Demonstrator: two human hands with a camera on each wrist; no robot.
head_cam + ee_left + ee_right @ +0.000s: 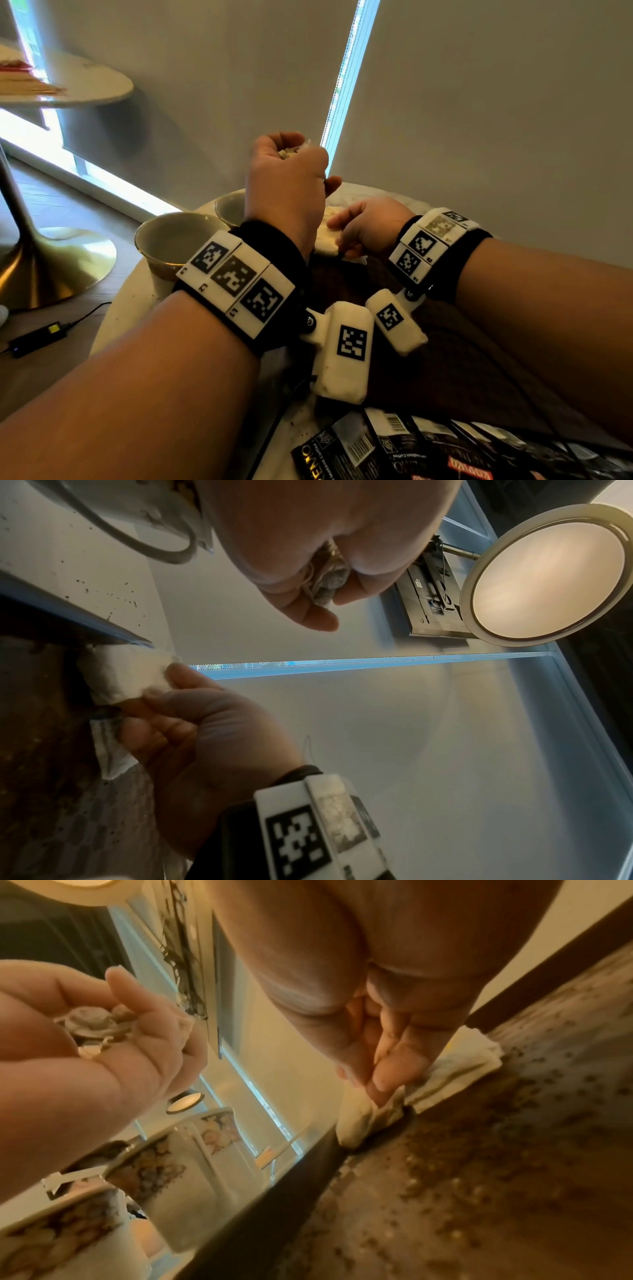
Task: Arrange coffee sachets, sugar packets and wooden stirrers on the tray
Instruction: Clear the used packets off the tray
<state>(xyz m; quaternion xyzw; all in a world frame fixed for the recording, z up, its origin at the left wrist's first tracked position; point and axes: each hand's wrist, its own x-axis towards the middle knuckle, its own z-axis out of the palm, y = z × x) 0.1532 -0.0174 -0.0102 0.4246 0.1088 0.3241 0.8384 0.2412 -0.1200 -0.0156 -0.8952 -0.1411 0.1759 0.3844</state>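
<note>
Holding a bunch of small crumpled packets (94,1026), the left hand (286,178) hangs raised above the worktop (126,308), fingers curled round them. The right hand (366,228) pinches a white sugar packet (126,672) at the far rim of the dark tray (479,1191). Black coffee sachets (394,448) lie at the near edge. The packets appear light, soft and easily torn; take hold at a sealed edge.

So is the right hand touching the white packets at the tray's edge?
Touching: the right wrist view shows the right hand's fingertips pressed on the white packets.
</note>
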